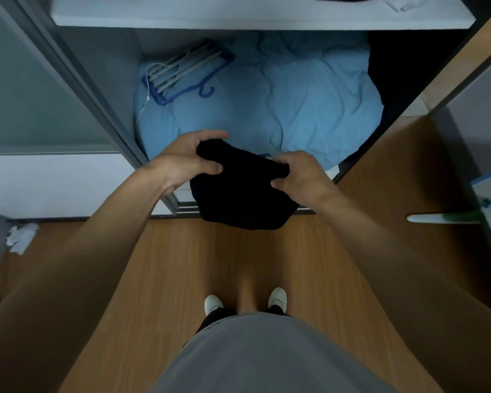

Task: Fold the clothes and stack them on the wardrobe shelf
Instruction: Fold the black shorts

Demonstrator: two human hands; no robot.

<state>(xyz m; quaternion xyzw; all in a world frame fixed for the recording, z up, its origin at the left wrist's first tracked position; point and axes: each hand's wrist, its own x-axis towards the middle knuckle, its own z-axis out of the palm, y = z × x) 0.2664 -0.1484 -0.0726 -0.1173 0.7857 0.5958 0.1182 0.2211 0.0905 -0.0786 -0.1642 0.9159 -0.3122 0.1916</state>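
One black garment [240, 194] hangs at centre frame above the floor [238, 256] at the wardrobe's threshold, the left hand [186, 161] pinching its top edge at 10 o'clock and the right hand [298, 174] gripping it at 2 o'clock. To fold well, I judge both grips should stay level, bringing the edges together squarely before lifting. Beyond lie one blue duvet [281, 103], hangers [182, 70] at 11 o'clock whose number I cannot tell, and one white shelf [238, 17] at 12.

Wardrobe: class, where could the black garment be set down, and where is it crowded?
Free: the white shelf front edge, and the blue bedding right of the hangers. Crowded: the hangers' corner and the dark pile at right. Both hands grip the garment.
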